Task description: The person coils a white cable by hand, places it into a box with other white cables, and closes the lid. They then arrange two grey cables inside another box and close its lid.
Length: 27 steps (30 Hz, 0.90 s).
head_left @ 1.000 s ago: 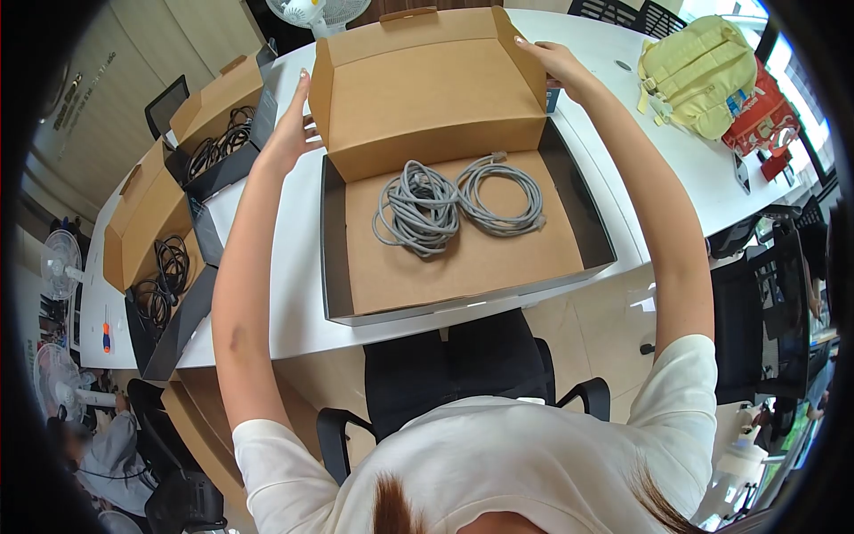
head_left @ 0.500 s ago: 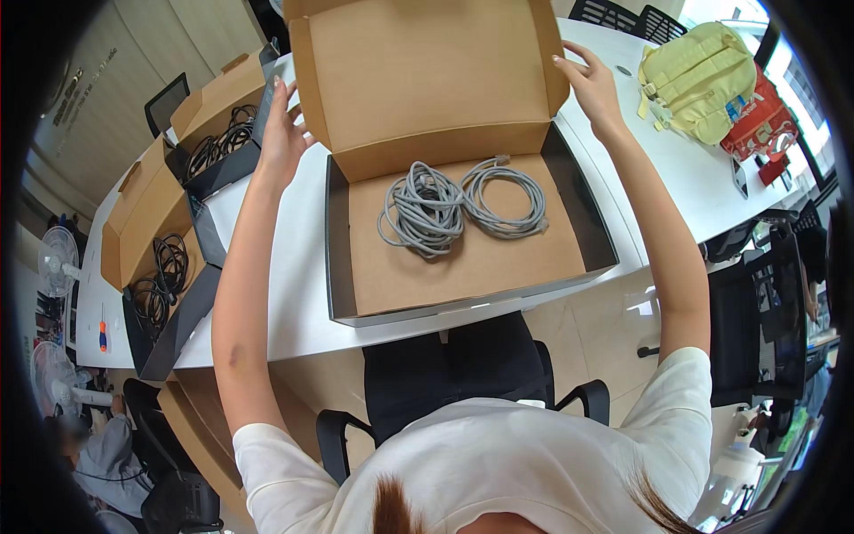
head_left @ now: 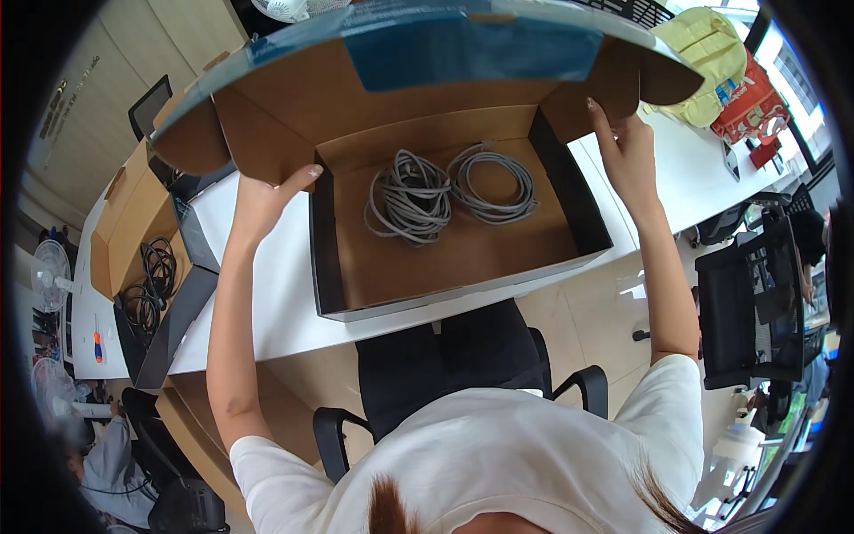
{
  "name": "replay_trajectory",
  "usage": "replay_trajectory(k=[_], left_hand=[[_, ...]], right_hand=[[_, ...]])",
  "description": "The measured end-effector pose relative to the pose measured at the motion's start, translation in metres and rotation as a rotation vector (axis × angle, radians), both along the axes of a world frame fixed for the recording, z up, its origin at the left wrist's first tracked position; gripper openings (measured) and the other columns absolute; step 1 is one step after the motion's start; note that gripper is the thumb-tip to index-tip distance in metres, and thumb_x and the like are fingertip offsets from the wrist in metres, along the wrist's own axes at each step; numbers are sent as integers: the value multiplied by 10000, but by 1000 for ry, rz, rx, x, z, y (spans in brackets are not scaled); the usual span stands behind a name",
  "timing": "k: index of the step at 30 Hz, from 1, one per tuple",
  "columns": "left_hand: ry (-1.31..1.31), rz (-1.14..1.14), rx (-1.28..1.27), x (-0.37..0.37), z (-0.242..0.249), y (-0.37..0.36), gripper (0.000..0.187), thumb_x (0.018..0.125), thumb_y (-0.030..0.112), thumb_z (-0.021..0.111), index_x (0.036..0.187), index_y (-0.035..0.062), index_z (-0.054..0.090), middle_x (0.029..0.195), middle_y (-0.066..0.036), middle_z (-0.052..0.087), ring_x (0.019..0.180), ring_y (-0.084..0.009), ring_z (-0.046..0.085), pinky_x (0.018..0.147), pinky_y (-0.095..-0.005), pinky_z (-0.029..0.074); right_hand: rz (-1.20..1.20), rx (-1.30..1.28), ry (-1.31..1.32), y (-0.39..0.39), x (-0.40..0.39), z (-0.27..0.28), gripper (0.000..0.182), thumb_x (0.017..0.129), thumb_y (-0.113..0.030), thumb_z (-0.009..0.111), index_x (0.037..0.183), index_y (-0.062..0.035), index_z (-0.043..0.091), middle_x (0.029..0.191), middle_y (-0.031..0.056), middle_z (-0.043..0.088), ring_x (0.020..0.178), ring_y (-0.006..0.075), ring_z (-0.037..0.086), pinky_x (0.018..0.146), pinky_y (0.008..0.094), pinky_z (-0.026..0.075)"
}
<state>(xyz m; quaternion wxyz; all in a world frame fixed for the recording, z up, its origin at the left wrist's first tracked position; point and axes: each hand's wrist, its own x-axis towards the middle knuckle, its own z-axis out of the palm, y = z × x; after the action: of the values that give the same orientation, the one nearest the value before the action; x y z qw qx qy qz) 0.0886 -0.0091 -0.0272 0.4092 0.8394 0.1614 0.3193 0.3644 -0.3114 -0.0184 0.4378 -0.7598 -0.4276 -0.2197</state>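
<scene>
A cardboard box (head_left: 463,276) with dark sides lies on the white table, its lid (head_left: 463,53) swung partly over it. Inside rest two coils of grey cable, a tangled bundle (head_left: 411,200) on the left and a neater ring (head_left: 494,189) on the right. My left hand (head_left: 267,198) is at the left side flap, thumb on it and fingers hidden behind the cardboard. On the other side, my right hand (head_left: 627,156) pinches the right side flap between thumb and fingers.
On the left, an open box (head_left: 169,329) holds black cables, with a screwdriver (head_left: 98,343) beyond it. A yellow backpack (head_left: 712,62) and red bag (head_left: 752,107) stand at the back right. Black chairs are nearby. A seated person (head_left: 116,472) is at the lower left.
The lid has tipped forward and down over the box, so its blue outer face now shows. Both my hands have moved down with the side flaps.
</scene>
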Motion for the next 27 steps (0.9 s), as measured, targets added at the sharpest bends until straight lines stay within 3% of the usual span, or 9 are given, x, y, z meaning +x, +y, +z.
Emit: replay_trajectory(k=[7, 10, 11, 12, 13, 16, 18, 21, 27], left_hand=[[107, 36, 187, -10, -23, 2, 383, 761, 173, 747, 1058, -13, 594, 1003, -99, 617, 886, -189, 589, 778, -316, 475], [189, 83, 211, -25, -46, 1, 339, 780, 162, 708, 1077, 34, 608, 1039, -62, 621, 970, -197, 576, 852, -324, 451], [47, -62, 13, -30, -66, 19, 436, 776, 171, 707, 1171, 57, 562, 1123, -76, 588, 1056, -209, 541, 912, -341, 426], [-87, -208, -192, -34, -87, 36, 539, 772, 181, 707, 1265, 81, 516, 1206, -89, 555, 1141, -221, 505, 972, -358, 400], [-44, -196, -62, -34, -66, 18, 619, 756, 188, 720, 1314, 98, 467, 1260, -102, 519, 1195, -237, 467, 1016, -385, 363], [80, -199, 154, -40, -36, -4, 939, 617, 254, 804, 1431, 165, 344, 1427, -108, 394, 1329, -297, 362, 1117, -445, 267], [175, -204, 187, -59, -26, -16, 1093, 472, 292, 867, 1428, 177, 349, 1465, -108, 343, 1354, -299, 320, 1112, -458, 278], [300, -216, 349, -79, -15, -32, 1179, 370, 296, 902, 1417, 195, 367, 1484, -105, 309, 1376, -307, 273, 1107, -465, 288], [329, -170, 527, -85, -31, -66, 1111, 412, 257, 900, 1385, 224, 366, 1509, -78, 247, 1371, -333, 263, 1113, -467, 296]], right_hand=[[30, 11, -30, -12, -9, -17, 204, 908, -146, 566, 925, 45, 635, 598, 179, 609, 363, 195, 458, 402, 317, 327], [-14, -116, -151, -32, 3, -46, 160, 838, -91, 586, 914, 44, 627, 716, 208, 614, 587, 289, 552, 563, 365, 415], [1, -132, -215, -40, 10, -60, 149, 802, -65, 594, 900, 44, 623, 785, 224, 614, 716, 337, 585, 663, 394, 451], [33, -296, 27, -55, 6, -58, 279, 781, -81, 613, 1041, 16, 586, 985, 226, 584, 908, 345, 552, 797, 386, 426], [28, -472, 254, -70, 2, -56, 439, 760, -98, 632, 1182, -11, 548, 1185, 228, 554, 1099, 353, 519, 930, 378, 401], [272, -277, 460, -100, -15, -61, 652, 737, -122, 654, 1342, -53, 421, 1344, 200, 459, 1228, 342, 444, 1011, 355, 352], [346, -306, 511, -110, -15, -62, 1039, 640, -166, 738, 1490, -112, 143, 1524, 130, 222, 1392, 285, 250, 1113, 346, 229], [320, -273, 536, -122, -28, -65, 1142, 537, -186, 805, 1485, -105, 172, 1516, 134, 242, 1398, 266, 245, 1125, 392, 216], [220, -302, 348, -108, -46, -66, 1153, 528, -175, 851, 1476, -148, 197, 1514, 139, 232, 1390, 296, 245, 1138, 410, 219]])
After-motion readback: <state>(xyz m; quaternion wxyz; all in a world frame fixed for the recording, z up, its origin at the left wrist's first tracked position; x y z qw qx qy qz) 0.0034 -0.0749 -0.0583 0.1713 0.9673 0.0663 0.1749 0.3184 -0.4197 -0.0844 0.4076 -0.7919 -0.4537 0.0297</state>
